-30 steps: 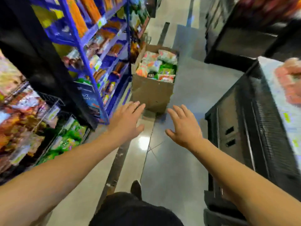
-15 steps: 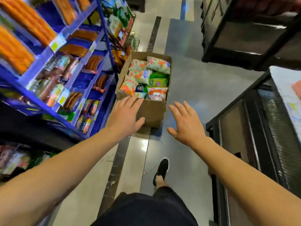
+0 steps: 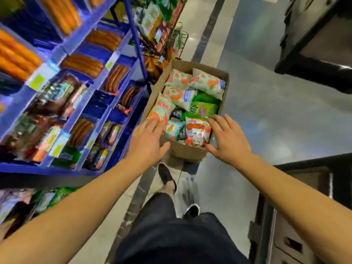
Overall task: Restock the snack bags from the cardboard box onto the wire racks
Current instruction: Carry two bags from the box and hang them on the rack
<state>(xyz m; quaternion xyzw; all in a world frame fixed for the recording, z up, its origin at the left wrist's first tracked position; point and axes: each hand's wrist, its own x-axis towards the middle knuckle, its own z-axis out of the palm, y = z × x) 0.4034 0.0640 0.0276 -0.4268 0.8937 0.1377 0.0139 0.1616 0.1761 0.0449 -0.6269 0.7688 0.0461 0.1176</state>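
Reaching over the cardboard box [image 3: 182, 151] on the floor, the left hand [image 3: 147, 141] and right hand [image 3: 229, 140] hover with each grip released, fingers spread, holding nothing. The snack bags [image 3: 198, 130] inside look light, puffy and crinkly, probably slippery; pinching a sealed edge seems safest.

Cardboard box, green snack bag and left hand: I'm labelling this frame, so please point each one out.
cardboard box [image 3: 182, 152]: head view, on its bare near wall.
green snack bag [image 3: 204, 109]: head view, middle of its printed front.
left hand [image 3: 146, 143]: head view, back of the hand.
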